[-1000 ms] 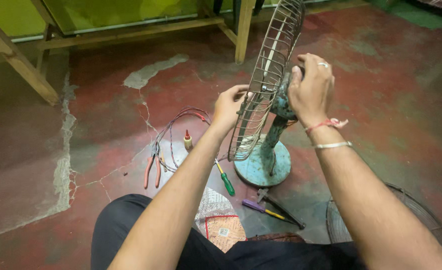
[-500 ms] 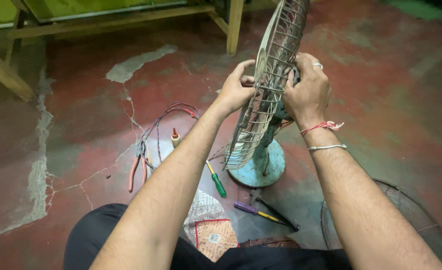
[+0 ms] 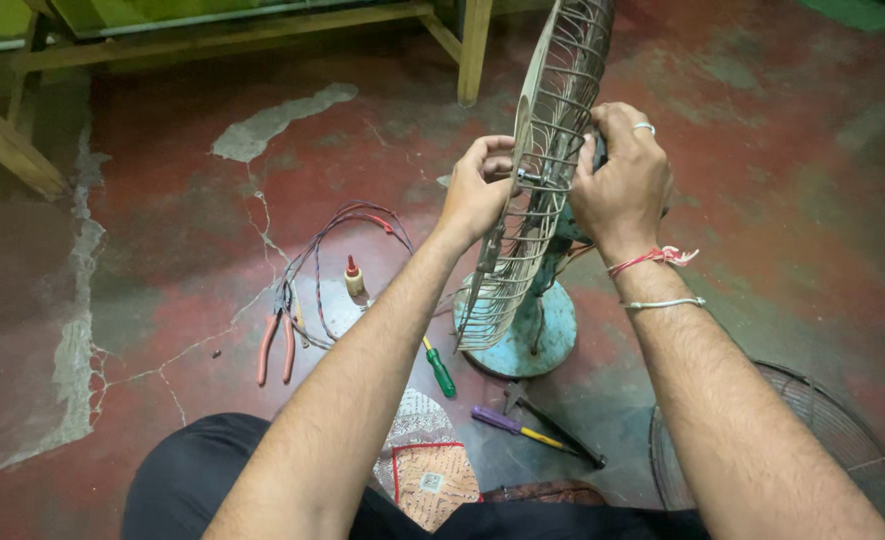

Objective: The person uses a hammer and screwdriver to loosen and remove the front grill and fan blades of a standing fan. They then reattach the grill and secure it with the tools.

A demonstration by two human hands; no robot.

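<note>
At nine o'clock on the red floor (image 3: pixel 163 220), a pair of orange-handled pliers (image 3: pixel 275 345) lies beside a bundle of thin wires (image 3: pixel 338 235) that loops up toward eleven o'clock. Just right of the wires stands a small glue bottle with a red tip (image 3: pixel 354 278). At about seven o'clock, near the person's dark-clad knee, a patterned cloth (image 3: pixel 425 470) lies flat, with a green-handled screwdriver (image 3: pixel 440 369) just above it.

At the centre, the left hand (image 3: pixel 478 190) curls its fingers around the hub on the near face of the wire fan guard (image 3: pixel 543 190), thumb and fingertips pinching a small part there; what the part is cannot be told. The guard stands upright and slightly tilted, reaching to twelve o'clock, over the round teal fan base (image 3: pixel 538 335) resting on the floor at the centre. At six o'clock, a purple-handled screwdriver (image 3: pixel 513 425) lies near the base.

At one o'clock, the right hand (image 3: pixel 623 185) is closed around the back of the guard, fingers wrapped over the motor housing behind it; it wears a ring, and thread bands circle the wrist. At four o'clock, a second wire guard (image 3: pixel 823 440) lies flat on the floor.
</note>
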